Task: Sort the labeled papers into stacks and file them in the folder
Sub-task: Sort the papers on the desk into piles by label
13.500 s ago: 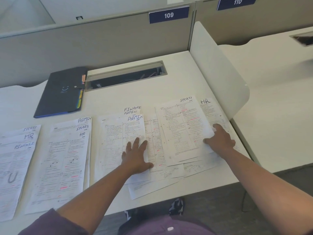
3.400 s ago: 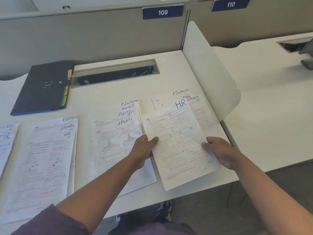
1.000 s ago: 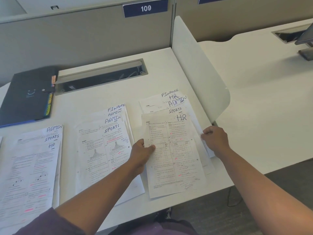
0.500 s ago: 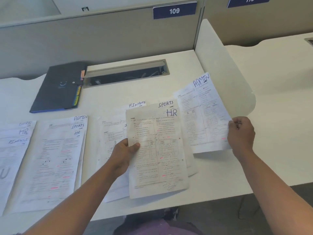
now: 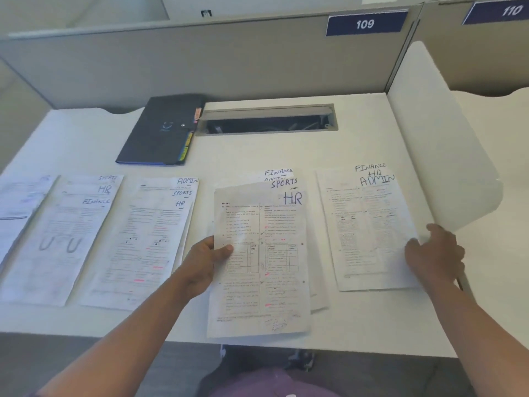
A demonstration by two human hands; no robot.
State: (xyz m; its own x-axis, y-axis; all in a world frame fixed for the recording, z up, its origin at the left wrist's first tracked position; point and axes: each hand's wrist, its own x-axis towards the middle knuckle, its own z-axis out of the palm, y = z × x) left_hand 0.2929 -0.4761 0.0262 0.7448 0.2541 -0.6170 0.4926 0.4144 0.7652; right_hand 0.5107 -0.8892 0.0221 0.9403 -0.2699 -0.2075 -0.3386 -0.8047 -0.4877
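The white table (image 5: 257, 150) in front of me is hemmed in at the far side by a grey partition (image 5: 200, 64) carrying a blue plate that reads 109 (image 5: 365, 23); a second plate, 110 (image 5: 498, 11), is cut off at the right edge. A white divider (image 5: 435, 133) closes off the table's right side.

At the far left a pile of papers (image 5: 20, 202) runs out of view and its label is too blurred to read. Next comes a pile topped FINANCE (image 5: 57, 239), then one topped HR (image 5: 143, 242), with SPORTS and ADMIN labels showing behind it. The dark folder (image 5: 160, 130) lies closed at the far side, beside a long cable slot (image 5: 269, 121) whose contents I cannot make out.

My left hand (image 5: 204, 265) pinches the left edge of a sheet marked HR (image 5: 263, 253), which covers most of the pile under it (image 5: 282, 176). My right hand (image 5: 435, 253) rests with its fingers loose on the right edge of the pile topped ADMIN (image 5: 369, 233); I cannot tell whether it is gripping the paper.
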